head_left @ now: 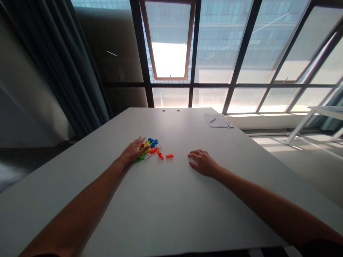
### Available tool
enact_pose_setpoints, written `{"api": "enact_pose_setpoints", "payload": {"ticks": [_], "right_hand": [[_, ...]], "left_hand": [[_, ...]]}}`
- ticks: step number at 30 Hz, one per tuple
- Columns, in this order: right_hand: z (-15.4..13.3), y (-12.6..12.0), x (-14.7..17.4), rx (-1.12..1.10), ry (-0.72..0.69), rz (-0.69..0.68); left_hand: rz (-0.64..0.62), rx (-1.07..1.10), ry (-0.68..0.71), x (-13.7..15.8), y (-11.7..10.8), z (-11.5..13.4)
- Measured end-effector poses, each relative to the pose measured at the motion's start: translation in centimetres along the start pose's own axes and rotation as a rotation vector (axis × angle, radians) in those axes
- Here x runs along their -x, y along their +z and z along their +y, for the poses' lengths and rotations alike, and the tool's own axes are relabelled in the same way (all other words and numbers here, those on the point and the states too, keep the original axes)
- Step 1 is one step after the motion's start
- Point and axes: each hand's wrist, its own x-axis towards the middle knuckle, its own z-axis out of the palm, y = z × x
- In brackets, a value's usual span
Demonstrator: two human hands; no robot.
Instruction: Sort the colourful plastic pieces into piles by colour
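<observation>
A heap of small plastic pieces in several colours lies left of the table's middle. My left hand (134, 150) rests at the heap's left side with its fingers stretched out, partly covering it. Blue pieces (153, 142) sit at the back, green pieces (141, 157) at the front, and orange pieces (154, 150) on the right. One orange piece (169, 156) lies apart, to the right of the heap. Farther right, my right hand (203, 162) lies palm down on the table, fingers apart, holding nothing. The pieces' exact kind is too small to tell.
The white table (160, 207) stretches away toward the windows. Sheets of paper (219, 121) with pens on them lie near its far right edge. Two round holes show at the far edge. A dark curtain (59, 53) hangs at the left, and another white table (327, 112) stands at right.
</observation>
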Motion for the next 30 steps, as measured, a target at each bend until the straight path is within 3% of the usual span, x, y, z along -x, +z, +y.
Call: {"api": "enact_pose_setpoints", "payload": {"ticks": [14,22,26,30], "right_hand": [[0.7,0.6,-0.1,-0.010,-0.040,0.041],[0.5,0.6,-0.1,-0.016,-0.044,0.081],[0.7,1.0,-0.1,-0.067,-0.050,0.134],[1.0,1.2,-0.2,-0.105,-0.070,0.141]], "left_hand": [[-0.017,-0.014,0.174,0.9,0.4,5.9],[-0.021,0.104,0.426,3.6,2.2,13.0],[-0.043,0.163,0.467,4.9,3.3,16.4],[0.006,0.235,0.446,4.2,3.1,16.5]]}}
